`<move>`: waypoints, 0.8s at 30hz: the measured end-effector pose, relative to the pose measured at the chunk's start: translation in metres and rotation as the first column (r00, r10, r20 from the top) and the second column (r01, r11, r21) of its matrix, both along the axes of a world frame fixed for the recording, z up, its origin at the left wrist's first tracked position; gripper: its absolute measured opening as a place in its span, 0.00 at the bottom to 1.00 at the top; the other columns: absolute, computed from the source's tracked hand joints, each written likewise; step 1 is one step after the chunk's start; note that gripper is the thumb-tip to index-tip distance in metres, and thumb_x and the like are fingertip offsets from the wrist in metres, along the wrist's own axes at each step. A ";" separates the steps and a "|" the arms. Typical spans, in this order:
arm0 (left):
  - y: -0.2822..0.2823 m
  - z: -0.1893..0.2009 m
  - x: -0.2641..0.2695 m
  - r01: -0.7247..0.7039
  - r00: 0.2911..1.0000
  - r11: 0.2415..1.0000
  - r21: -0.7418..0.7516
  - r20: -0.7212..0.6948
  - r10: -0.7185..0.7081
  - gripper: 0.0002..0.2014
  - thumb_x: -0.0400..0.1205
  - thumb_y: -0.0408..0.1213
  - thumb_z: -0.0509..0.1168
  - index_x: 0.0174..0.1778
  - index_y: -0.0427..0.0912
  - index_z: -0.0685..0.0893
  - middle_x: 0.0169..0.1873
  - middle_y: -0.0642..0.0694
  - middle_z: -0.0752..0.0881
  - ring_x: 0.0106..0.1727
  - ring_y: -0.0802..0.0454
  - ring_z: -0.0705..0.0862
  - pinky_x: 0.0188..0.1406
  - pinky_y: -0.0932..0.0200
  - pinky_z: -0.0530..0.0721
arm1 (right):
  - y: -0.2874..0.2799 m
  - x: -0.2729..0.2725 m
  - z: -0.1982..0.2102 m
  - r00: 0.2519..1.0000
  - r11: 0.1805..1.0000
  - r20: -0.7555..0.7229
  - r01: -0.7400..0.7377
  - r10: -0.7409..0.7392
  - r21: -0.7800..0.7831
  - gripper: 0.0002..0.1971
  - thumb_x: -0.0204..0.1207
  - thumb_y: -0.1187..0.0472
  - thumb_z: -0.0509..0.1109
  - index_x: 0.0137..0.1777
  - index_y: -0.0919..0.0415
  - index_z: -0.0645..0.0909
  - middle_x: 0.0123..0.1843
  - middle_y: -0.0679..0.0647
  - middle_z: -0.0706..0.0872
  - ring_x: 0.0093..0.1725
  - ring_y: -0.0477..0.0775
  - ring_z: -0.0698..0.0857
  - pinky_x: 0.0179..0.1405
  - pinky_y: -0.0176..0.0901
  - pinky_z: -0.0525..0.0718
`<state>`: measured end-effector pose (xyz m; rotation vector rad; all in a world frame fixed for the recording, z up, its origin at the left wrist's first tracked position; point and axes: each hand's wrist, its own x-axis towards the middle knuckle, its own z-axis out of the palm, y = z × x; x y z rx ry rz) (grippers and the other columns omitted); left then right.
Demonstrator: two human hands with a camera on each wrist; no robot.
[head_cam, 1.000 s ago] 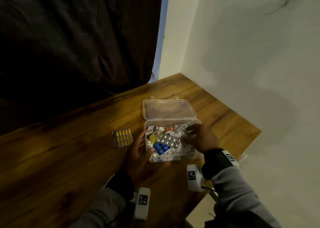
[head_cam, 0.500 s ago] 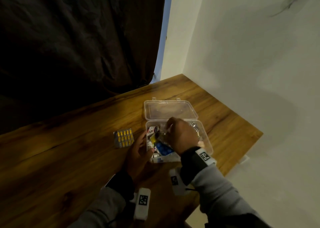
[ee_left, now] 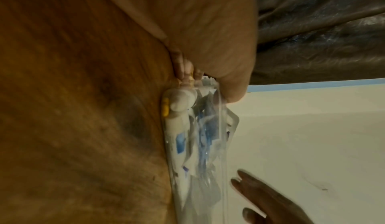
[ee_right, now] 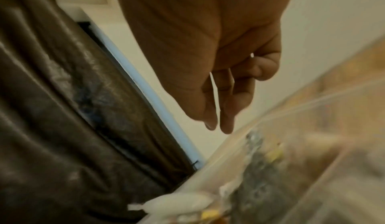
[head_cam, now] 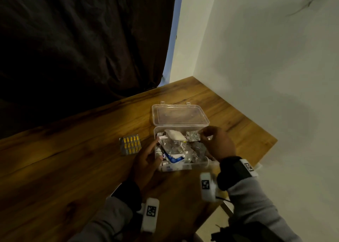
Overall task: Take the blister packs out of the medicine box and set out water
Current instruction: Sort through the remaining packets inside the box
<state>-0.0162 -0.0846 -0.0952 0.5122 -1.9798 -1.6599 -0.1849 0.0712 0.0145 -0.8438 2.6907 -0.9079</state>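
Observation:
The clear medicine box stands on the wooden table with its lid laid open behind it. My left hand holds the box's left wall, with the thumb over the rim and the fingers outside. My right hand hovers over the box's back right corner. Its fingertips hang just above a silver blister pack, with nothing seen between them. A yellow blister pack lies on the table left of the box. A white pad and a clear bag top the box's contents.
The table ends close to the box on the right and meets a pale wall. A dark curtain hangs behind the far edge. Bare wood stretches to the left.
My right hand moved from the box's left middle to its back right corner. The contents shifted: the long silver strip no longer shows. The left hand stayed.

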 end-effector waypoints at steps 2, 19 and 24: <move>-0.001 -0.003 -0.001 -0.021 0.999 0.997 -0.072 0.025 0.023 0.28 0.73 0.50 0.62 0.73 0.58 0.72 0.73 0.65 0.70 0.75 0.70 0.68 0.73 0.63 0.69 | 0.016 -0.025 -0.004 0.997 0.971 -0.055 0.064 -0.053 0.230 0.11 0.77 0.54 0.70 0.58 0.50 0.85 0.56 0.46 0.90 0.51 0.48 0.87 0.47 0.42 0.82; -0.001 -0.003 -0.003 -0.024 0.999 0.993 -0.114 0.023 0.026 0.22 0.73 0.55 0.59 0.65 0.60 0.76 0.67 0.68 0.73 0.67 0.78 0.70 0.67 0.65 0.73 | 0.014 -0.026 -0.023 0.999 0.927 -0.020 -0.038 0.049 0.372 0.09 0.72 0.47 0.72 0.50 0.45 0.84 0.48 0.42 0.87 0.43 0.45 0.85 0.41 0.40 0.82; -0.002 -0.006 -0.002 -0.021 0.999 0.995 -0.097 0.032 0.024 0.22 0.75 0.55 0.59 0.66 0.59 0.77 0.70 0.56 0.76 0.72 0.55 0.75 0.70 0.41 0.78 | 0.028 -0.035 -0.021 0.996 0.993 0.084 0.011 -0.021 0.118 0.07 0.68 0.52 0.78 0.39 0.42 0.81 0.42 0.39 0.86 0.45 0.44 0.86 0.45 0.41 0.83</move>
